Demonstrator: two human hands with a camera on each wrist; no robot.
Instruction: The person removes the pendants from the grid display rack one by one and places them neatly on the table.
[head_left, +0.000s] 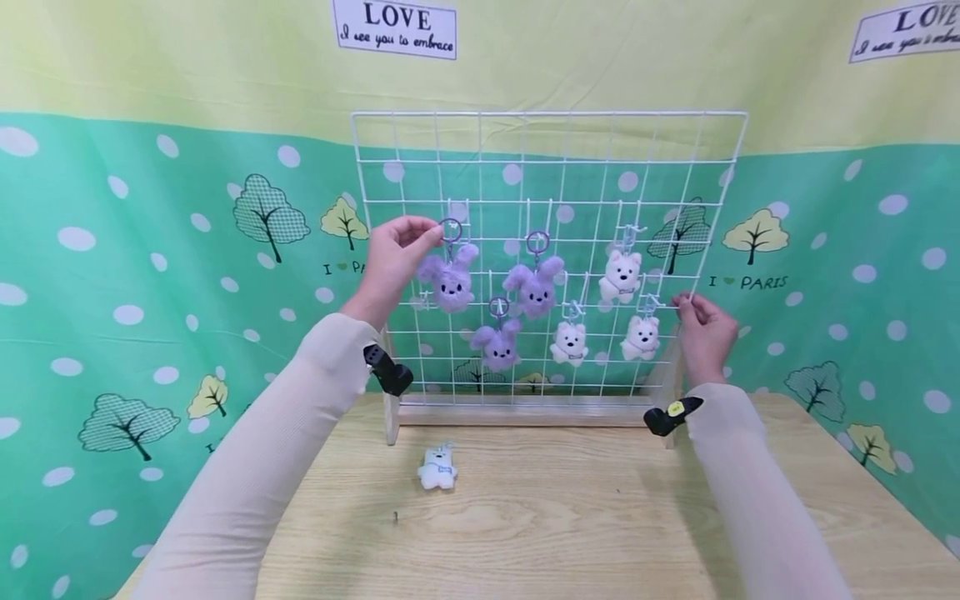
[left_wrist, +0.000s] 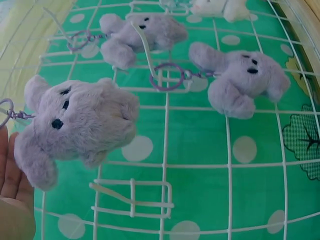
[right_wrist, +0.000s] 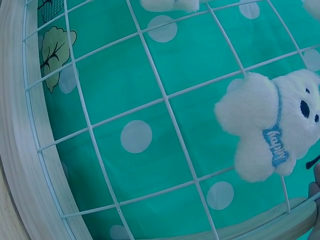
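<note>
The leftmost purple bunny (head_left: 452, 287) hung before the left side of the wire grid (head_left: 549, 112), its ring (head_left: 452, 219) pinched in the left hand (head_left: 401, 250); the right hand (head_left: 707, 332), fingers curled, gripped the grid's right edge. Released while poorly seated, the ring could have dropped the bunny.

You see a white plush bear (right_wrist: 257, 117) with a blue ribbon (right_wrist: 274, 145) before the wire grid (right_wrist: 166, 98), your right hand (right_wrist: 315, 195) partly visible by the grid's right edge, a wooden bar (right_wrist: 15, 125) along its bottom edge.
</note>
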